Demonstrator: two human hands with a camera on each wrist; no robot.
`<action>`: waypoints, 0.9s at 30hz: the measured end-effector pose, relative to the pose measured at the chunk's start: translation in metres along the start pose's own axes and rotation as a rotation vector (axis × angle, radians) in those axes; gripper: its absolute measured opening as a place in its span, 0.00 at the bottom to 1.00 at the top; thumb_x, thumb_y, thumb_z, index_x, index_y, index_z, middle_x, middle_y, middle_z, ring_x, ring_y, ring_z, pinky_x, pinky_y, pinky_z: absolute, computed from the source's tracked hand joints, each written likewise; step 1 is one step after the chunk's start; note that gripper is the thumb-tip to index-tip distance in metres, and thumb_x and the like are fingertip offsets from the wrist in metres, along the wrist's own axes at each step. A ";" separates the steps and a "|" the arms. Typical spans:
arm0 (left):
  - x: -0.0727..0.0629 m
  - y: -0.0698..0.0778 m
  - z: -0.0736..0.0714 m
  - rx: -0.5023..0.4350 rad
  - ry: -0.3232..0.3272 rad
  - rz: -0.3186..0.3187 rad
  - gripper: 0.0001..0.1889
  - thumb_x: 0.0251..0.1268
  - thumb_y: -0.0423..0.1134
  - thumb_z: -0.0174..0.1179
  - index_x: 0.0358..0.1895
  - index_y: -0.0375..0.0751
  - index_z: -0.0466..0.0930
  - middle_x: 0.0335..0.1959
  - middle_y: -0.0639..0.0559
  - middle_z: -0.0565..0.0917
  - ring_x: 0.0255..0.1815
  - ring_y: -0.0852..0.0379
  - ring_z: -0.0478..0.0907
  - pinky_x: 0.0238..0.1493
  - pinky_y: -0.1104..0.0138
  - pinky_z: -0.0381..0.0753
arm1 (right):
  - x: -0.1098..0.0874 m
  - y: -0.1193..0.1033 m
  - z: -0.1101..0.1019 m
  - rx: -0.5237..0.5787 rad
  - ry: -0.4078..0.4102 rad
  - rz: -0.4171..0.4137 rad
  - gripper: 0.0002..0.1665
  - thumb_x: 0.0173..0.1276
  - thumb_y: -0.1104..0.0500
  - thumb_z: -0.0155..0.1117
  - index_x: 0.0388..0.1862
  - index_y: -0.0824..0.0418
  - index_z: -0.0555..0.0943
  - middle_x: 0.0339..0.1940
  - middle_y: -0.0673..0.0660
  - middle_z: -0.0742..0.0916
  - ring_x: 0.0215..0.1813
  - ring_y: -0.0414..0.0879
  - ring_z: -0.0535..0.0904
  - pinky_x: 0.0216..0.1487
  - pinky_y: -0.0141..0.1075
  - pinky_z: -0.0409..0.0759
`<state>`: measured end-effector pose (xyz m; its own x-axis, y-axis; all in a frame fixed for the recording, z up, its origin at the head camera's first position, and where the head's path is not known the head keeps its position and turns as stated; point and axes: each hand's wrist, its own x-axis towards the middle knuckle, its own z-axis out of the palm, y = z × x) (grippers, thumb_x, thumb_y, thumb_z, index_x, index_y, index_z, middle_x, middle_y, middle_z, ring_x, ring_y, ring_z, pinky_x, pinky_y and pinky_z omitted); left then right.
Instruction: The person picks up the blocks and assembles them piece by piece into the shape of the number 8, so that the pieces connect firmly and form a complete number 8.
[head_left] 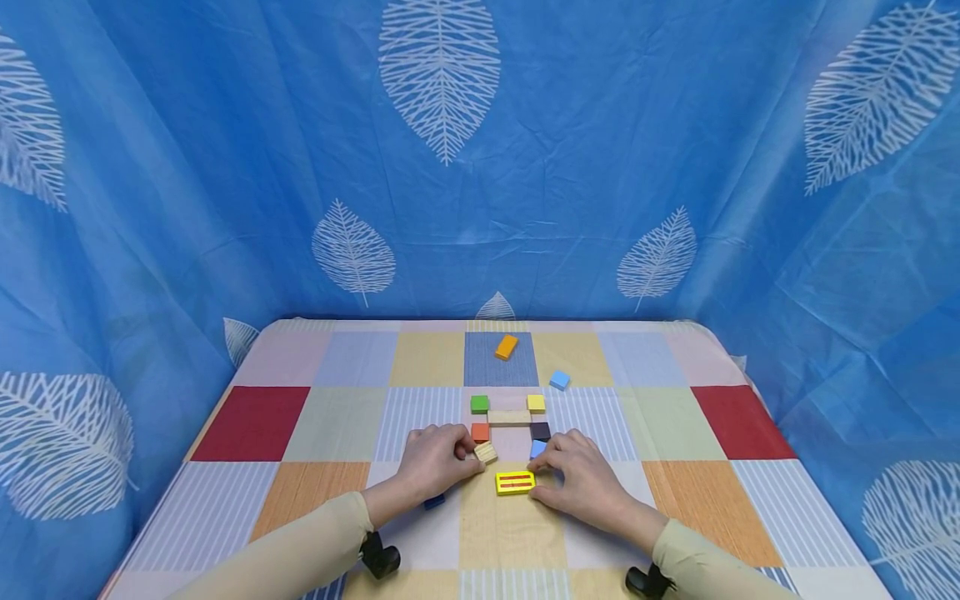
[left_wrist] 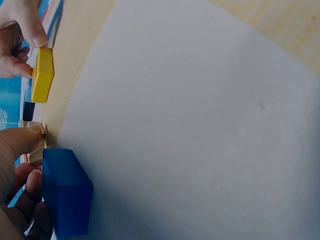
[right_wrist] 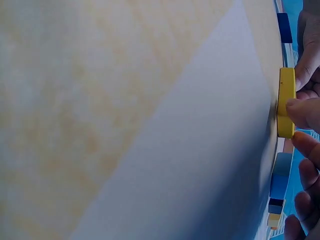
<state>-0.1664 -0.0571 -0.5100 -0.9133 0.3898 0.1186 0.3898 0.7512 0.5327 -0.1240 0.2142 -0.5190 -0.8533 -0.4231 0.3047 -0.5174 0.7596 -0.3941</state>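
Curtain [head_left: 570,125] in blue with white leaves hangs on three sides of the patchwork tablecloth [head_left: 322,425] before me. My left hand [head_left: 437,458] and right hand [head_left: 585,483] face each other near the middle, thumb and fingers closed on one block apiece. Beyond them lies the pale wooden bar [head_left: 509,418]; a low knuckle reaching in could knock it askew. Nearer me is the yellow block with red stripes [head_left: 515,482], pinched at its right end only, so it could swing or slip if I raised it off-centre. At the far side lies the orange block [head_left: 506,347], well apart. The dark blue block [left_wrist: 67,195] is near my left wrist, where a careless forearm might sweep it aside. Smaller, the green cube [head_left: 480,405], red-orange cube [head_left: 480,432] and black cube [head_left: 540,431] sit around the bar's ends. Last, my left fingers pinch the little wooden block [head_left: 487,452], turned askew; a twist could bump the red-orange cube. Whether it bears on the cloth, I cannot tell.
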 end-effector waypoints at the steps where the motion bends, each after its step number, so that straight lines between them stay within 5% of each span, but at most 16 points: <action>1: 0.000 0.000 0.000 0.001 0.003 0.002 0.13 0.54 0.51 0.77 0.31 0.55 0.81 0.23 0.68 0.73 0.27 0.63 0.67 0.46 0.52 0.65 | 0.000 -0.001 0.000 -0.004 0.002 -0.002 0.15 0.51 0.47 0.84 0.39 0.41 0.89 0.36 0.37 0.78 0.40 0.34 0.65 0.45 0.39 0.67; 27: 0.000 0.002 -0.002 -0.006 -0.012 -0.015 0.12 0.54 0.50 0.77 0.32 0.54 0.81 0.23 0.68 0.73 0.28 0.62 0.67 0.45 0.53 0.65 | 0.015 -0.006 0.004 -0.118 -0.006 0.037 0.14 0.52 0.47 0.82 0.38 0.43 0.89 0.34 0.40 0.76 0.39 0.39 0.65 0.45 0.41 0.67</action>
<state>-0.1660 -0.0568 -0.5076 -0.9175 0.3848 0.1003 0.3751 0.7538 0.5395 -0.1344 0.2015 -0.5156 -0.8723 -0.3964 0.2864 -0.4746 0.8274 -0.3004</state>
